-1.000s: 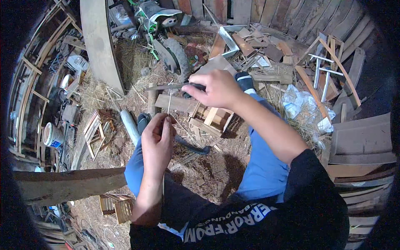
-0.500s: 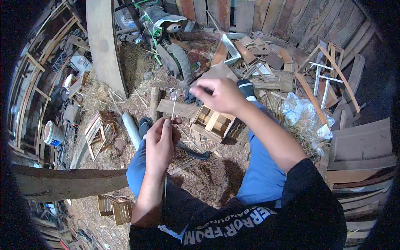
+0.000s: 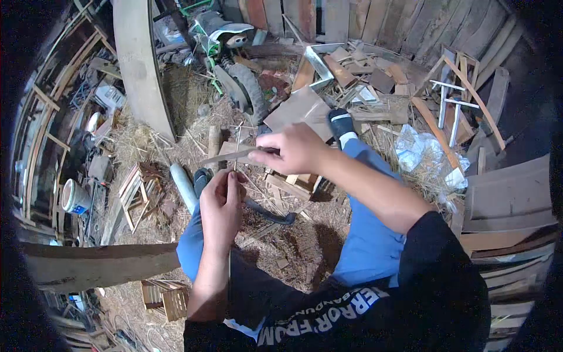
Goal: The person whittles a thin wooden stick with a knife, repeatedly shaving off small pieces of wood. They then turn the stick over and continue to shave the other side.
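Seemingly mid-shaving: pinching a thin sliver [image 3: 236,138] upright in the closed fingers of the left hand [image 3: 221,202], above the knees, and pressing a knife [image 3: 226,156], gripped tight in the right hand [image 3: 293,149], across it. Next, probably calls for a short, controlled stroke kept clear of the left fingertips. Just below, crowding the floor: a slatted crate [image 3: 293,182], a dark curved handle [image 3: 271,215] and straw [image 3: 141,138].
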